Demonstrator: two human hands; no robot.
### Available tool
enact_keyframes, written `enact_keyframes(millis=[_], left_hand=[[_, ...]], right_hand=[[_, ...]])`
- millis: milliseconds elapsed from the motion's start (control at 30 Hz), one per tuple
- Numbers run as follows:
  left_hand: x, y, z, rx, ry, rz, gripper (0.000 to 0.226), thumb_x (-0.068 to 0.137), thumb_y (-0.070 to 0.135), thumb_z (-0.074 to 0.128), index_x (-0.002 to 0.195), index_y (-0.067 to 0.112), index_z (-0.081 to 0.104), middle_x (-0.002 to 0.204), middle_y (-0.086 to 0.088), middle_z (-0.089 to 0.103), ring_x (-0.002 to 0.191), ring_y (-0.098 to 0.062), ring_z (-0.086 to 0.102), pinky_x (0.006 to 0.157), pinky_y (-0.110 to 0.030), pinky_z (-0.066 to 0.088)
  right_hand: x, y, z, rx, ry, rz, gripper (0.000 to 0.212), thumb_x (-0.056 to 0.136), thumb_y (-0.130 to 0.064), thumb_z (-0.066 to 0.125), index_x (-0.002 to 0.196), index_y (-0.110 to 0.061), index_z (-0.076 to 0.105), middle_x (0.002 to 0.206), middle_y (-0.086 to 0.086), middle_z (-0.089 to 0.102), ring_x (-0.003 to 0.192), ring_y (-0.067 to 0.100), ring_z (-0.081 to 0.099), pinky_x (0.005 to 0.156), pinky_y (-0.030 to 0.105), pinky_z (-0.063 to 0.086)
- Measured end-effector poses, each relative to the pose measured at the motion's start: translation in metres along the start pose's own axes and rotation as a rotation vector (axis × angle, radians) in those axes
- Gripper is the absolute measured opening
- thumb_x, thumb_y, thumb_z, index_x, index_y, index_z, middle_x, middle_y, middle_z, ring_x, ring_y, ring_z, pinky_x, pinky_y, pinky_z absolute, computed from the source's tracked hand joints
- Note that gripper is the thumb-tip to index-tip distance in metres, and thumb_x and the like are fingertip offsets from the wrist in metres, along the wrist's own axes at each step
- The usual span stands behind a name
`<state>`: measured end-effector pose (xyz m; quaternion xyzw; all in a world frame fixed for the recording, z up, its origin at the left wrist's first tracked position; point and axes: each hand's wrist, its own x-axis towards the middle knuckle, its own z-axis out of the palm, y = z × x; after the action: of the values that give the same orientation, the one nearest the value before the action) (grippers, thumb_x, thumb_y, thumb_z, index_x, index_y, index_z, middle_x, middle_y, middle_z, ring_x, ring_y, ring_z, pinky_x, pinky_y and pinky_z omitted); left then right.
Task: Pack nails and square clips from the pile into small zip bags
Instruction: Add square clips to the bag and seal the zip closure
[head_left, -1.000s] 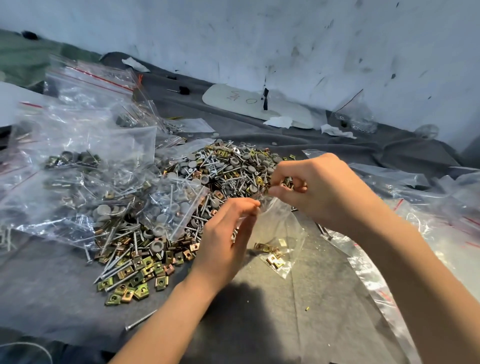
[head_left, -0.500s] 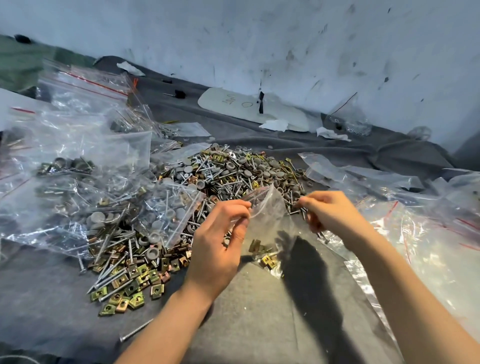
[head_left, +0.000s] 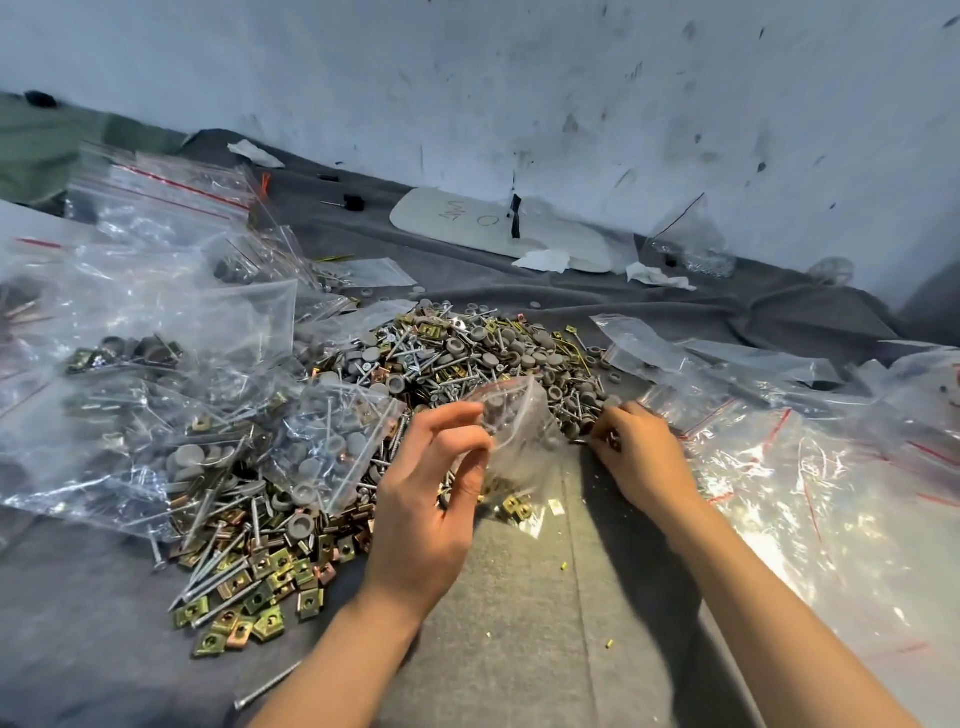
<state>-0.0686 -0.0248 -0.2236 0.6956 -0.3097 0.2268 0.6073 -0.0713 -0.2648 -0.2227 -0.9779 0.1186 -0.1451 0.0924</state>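
A pile (head_left: 441, 358) of nails, grey caps and yellow-green square clips covers the grey cloth in front of me. More square clips (head_left: 260, 587) lie loose at its near left edge. My left hand (head_left: 426, 499) pinches the rim of a small clear zip bag (head_left: 519, 441), holding it upright with its mouth open; a few clips sit in its bottom. My right hand (head_left: 636, 457) is down at the pile's right edge, fingers curled onto small parts there; what it holds is hidden.
Filled zip bags (head_left: 156, 395) are heaped at the left. Empty red-striped zip bags (head_left: 805, 467) spread on the right. A single nail (head_left: 267, 686) lies near the front. A white board (head_left: 498, 228) and paper scraps lie by the wall.
My right hand left the bag's mouth and dropped right to the pile's edge. My left hand keeps holding the bag open.
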Motion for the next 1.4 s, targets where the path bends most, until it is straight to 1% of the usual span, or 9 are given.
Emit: enact_keyframes(millis=[200, 333, 467, 600, 767, 867, 1000, 1200, 1400], left_hand=[[0.000, 0.001, 0.000, -0.015, -0.007, 0.052, 0.015, 0.087, 0.015, 0.051, 0.100, 0.020, 0.055, 0.120, -0.001, 0.053, 0.113, 0.001, 0.052, 0.093, -0.011, 0.042], [-0.001, -0.002, 0.001, -0.013, -0.055, 0.083, 0.014, 0.087, 0.017, 0.053, 0.101, 0.019, 0.056, 0.122, -0.007, 0.053, 0.113, -0.003, 0.052, 0.095, -0.012, 0.042], [-0.001, -0.004, 0.002, 0.003, -0.094, 0.151, 0.016, 0.094, 0.023, 0.050, 0.107, 0.016, 0.055, 0.124, -0.006, 0.052, 0.114, 0.005, 0.049, 0.092, -0.013, 0.045], [-0.002, -0.004, 0.003, -0.027, -0.108, 0.160, 0.021, 0.094, 0.018, 0.052, 0.113, 0.012, 0.056, 0.126, -0.004, 0.052, 0.113, -0.009, 0.056, 0.091, -0.027, 0.051], [0.000, -0.003, 0.002, 0.004, -0.047, 0.098, 0.015, 0.086, 0.016, 0.055, 0.099, 0.020, 0.057, 0.122, 0.000, 0.053, 0.115, 0.006, 0.048, 0.094, -0.010, 0.041], [0.000, -0.001, 0.002, 0.015, -0.038, 0.091, 0.015, 0.084, 0.014, 0.054, 0.098, 0.020, 0.057, 0.120, -0.004, 0.055, 0.114, 0.007, 0.048, 0.093, -0.008, 0.041], [0.000, -0.002, 0.002, -0.010, -0.040, 0.061, 0.016, 0.084, 0.016, 0.051, 0.098, 0.021, 0.056, 0.121, -0.001, 0.053, 0.113, 0.007, 0.049, 0.091, -0.008, 0.042], [0.001, -0.002, 0.002, -0.006, -0.054, 0.062, 0.016, 0.084, 0.016, 0.051, 0.098, 0.023, 0.056, 0.121, 0.003, 0.052, 0.115, 0.007, 0.048, 0.093, -0.009, 0.042], [0.000, -0.003, 0.003, -0.027, -0.062, 0.054, 0.015, 0.085, 0.017, 0.052, 0.099, 0.022, 0.057, 0.123, 0.002, 0.052, 0.115, 0.004, 0.050, 0.093, -0.011, 0.044]], right_hand=[[-0.003, -0.016, -0.044, 0.478, 0.106, 0.155, 0.015, 0.086, -0.005, 0.066, 0.077, -0.016, 0.060, 0.068, -0.001, 0.064, 0.062, 0.019, 0.059, 0.054, 0.014, 0.043], [-0.011, -0.066, -0.111, 0.762, 0.231, -0.170, 0.013, 0.084, -0.013, 0.071, 0.076, -0.023, 0.067, 0.063, 0.000, 0.066, 0.053, 0.009, 0.055, 0.051, 0.024, 0.047], [-0.021, -0.109, -0.133, 0.489, 0.197, -0.405, 0.007, 0.080, -0.019, 0.075, 0.077, -0.021, 0.070, 0.059, -0.020, 0.056, 0.056, -0.004, 0.054, 0.056, 0.004, 0.037], [-0.024, -0.114, -0.122, 0.260, 0.033, -0.433, 0.008, 0.081, -0.026, 0.073, 0.083, -0.019, 0.071, 0.064, -0.020, 0.055, 0.056, -0.001, 0.053, 0.055, 0.008, 0.037], [-0.010, -0.072, -0.113, 0.587, 0.222, -0.194, 0.011, 0.081, -0.031, 0.072, 0.085, -0.022, 0.069, 0.060, -0.007, 0.059, 0.050, 0.011, 0.050, 0.049, 0.024, 0.041], [0.004, -0.034, -0.088, 0.354, 0.168, 0.036, 0.004, 0.086, -0.016, 0.070, 0.086, -0.013, 0.072, 0.066, -0.006, 0.063, 0.056, 0.003, 0.052, 0.053, 0.016, 0.037], [-0.003, 0.001, -0.041, 0.182, -0.098, 0.285, 0.012, 0.083, -0.017, 0.073, 0.091, -0.007, 0.072, 0.081, 0.006, 0.068, 0.073, 0.019, 0.058, 0.063, 0.026, 0.039], [-0.008, 0.005, -0.023, 0.022, -0.134, 0.205, 0.008, 0.084, -0.017, 0.071, 0.090, -0.011, 0.070, 0.084, 0.005, 0.067, 0.078, 0.020, 0.057, 0.065, 0.026, 0.037], [-0.010, -0.036, -0.059, 0.754, 0.148, 0.163, 0.016, 0.084, -0.003, 0.069, 0.075, -0.014, 0.062, 0.057, -0.004, 0.064, 0.053, 0.010, 0.056, 0.051, 0.018, 0.043]])
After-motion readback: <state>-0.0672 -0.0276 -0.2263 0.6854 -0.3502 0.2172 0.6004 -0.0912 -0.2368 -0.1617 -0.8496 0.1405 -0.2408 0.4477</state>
